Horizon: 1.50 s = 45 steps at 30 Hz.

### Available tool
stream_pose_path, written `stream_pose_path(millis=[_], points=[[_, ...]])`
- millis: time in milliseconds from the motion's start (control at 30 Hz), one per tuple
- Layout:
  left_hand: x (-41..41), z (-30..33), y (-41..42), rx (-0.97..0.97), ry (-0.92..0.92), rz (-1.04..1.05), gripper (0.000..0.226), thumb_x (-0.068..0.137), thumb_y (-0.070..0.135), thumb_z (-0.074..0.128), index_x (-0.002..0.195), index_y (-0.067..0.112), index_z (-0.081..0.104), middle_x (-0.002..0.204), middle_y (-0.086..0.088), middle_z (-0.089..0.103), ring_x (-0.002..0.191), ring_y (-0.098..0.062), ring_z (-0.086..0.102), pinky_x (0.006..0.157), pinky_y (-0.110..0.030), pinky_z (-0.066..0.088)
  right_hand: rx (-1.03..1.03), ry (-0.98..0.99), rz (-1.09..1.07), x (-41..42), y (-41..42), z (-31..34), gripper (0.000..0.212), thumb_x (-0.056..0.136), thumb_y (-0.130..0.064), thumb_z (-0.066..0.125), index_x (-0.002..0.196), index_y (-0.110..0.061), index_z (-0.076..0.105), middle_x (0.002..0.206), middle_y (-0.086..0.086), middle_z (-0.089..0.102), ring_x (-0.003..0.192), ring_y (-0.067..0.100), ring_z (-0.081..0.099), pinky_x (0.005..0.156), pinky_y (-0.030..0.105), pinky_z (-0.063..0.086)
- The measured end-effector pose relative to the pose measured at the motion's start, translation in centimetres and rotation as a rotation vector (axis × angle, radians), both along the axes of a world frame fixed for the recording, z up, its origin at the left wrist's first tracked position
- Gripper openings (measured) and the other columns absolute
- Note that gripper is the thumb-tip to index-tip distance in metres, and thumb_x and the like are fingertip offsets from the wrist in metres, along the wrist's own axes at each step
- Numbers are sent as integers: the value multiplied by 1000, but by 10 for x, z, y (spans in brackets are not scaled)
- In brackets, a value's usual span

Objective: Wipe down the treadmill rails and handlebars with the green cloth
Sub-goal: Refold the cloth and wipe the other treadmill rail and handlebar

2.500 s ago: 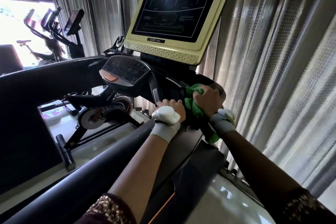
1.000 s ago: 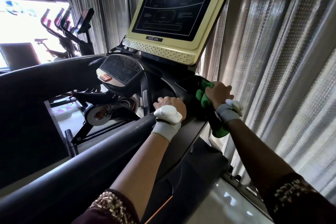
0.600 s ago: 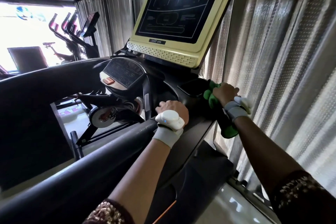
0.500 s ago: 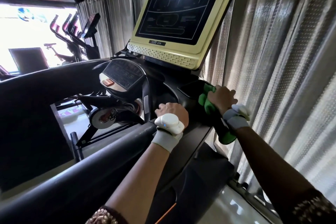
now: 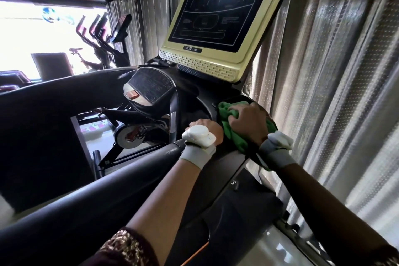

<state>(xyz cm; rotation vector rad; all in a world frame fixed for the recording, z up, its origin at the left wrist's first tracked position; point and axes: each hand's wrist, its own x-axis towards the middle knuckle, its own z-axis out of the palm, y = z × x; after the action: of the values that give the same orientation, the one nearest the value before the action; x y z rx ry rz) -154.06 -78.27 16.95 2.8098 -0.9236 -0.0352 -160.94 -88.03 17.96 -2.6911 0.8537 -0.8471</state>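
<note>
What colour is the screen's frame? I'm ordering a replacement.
Pale gold screen frame, in the head view.

1. Tight on the right: the curtain (image 5: 336,84) hangs just beside the right handlebar (image 5: 248,166), leaving only a narrow gap there.
2. Ahead, the gold-framed display (image 5: 218,19) leans over the dark console (image 5: 194,97), so any reach forward runs under its lower edge.
3. The right hand (image 5: 248,123) and green cloth (image 5: 234,131) cover the handlebar's front end, and the left hand (image 5: 207,129) sits touching them.
4. More room leftward, between the two handlebars.
</note>
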Motion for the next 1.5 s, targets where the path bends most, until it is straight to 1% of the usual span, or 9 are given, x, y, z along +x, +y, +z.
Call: stream_pose_path(millis=[167, 267, 567, 733, 867, 967, 1100, 1333, 1500], points=[[-4, 1, 5, -128, 51, 29, 40, 93, 25, 35, 121, 13, 60, 125, -11, 61, 116, -36, 56, 90, -40, 46, 98, 277, 281, 34, -22, 23, 55, 65, -44, 44, 113, -34, 68, 129, 5, 61, 123, 25, 52, 106, 44, 38], [-9, 5, 11, -241, 113, 88, 45, 99, 28, 28, 116, 6, 62, 123, -15, 60, 117, -35, 55, 93, -39, 43, 60, 419, 255, 69, -27, 36, 43, 81, -34, 54, 123, -34, 61, 134, 6, 57, 129, 25, 46, 109, 44, 34], [-17, 10, 13, -210, 69, 65, 38, 94, 17, 34, 117, 11, 64, 123, -11, 60, 115, -31, 54, 90, -35, 43, 66, 452, 284, 99, -36, 31, 43, 83, -26, 58, 125, -27, 61, 131, 10, 60, 127, 29, 48, 107, 43, 38], [-7, 3, 9, -190, 41, 47, 41, 97, 21, 28, 119, 14, 62, 124, -9, 60, 116, -30, 52, 91, -38, 40, -6, 513, 144, 134, -53, 40, 36, 94, -23, 44, 125, -10, 57, 134, 13, 55, 127, 28, 46, 108, 37, 25], [-14, 3, 7, -153, 48, 66, 38, 96, 22, 32, 119, 13, 61, 123, -10, 60, 121, -30, 48, 95, -37, 40, 14, 564, 164, 135, -54, 29, 49, 88, -33, 48, 137, -33, 47, 142, 14, 44, 134, 33, 34, 112, 40, 29], [-11, 3, 5, -156, 37, 86, 40, 98, 22, 30, 122, 11, 60, 125, -10, 59, 123, -31, 46, 95, -37, 39, 31, 586, 169, 136, -60, 31, 59, 80, -46, 44, 137, -31, 48, 145, 13, 43, 132, 34, 38, 113, 41, 30], [-13, 2, 4, -130, 4, 64, 39, 97, 21, 31, 123, 13, 59, 124, -10, 59, 121, -31, 48, 94, -38, 40, -22, 523, -31, 123, -82, 33, 40, 95, -24, 42, 130, -9, 54, 139, 10, 50, 129, 29, 45, 105, 32, 33], [-10, 4, 4, -121, 20, 43, 36, 92, 15, 38, 118, 14, 62, 121, -8, 61, 115, -30, 52, 90, -37, 41, 60, 674, -74, 104, -83, 51, 39, 99, -21, 39, 134, -6, 50, 142, 14, 47, 131, 28, 43, 104, 28, 31], [-10, 2, 5, -134, 0, 45, 35, 92, 15, 37, 116, 14, 63, 119, -8, 61, 118, -30, 51, 91, -37, 41, 1, 707, 3, 93, -96, 26, 52, 95, -50, 37, 134, -19, 51, 146, 1, 43, 137, 20, 37, 114, 29, 26]])
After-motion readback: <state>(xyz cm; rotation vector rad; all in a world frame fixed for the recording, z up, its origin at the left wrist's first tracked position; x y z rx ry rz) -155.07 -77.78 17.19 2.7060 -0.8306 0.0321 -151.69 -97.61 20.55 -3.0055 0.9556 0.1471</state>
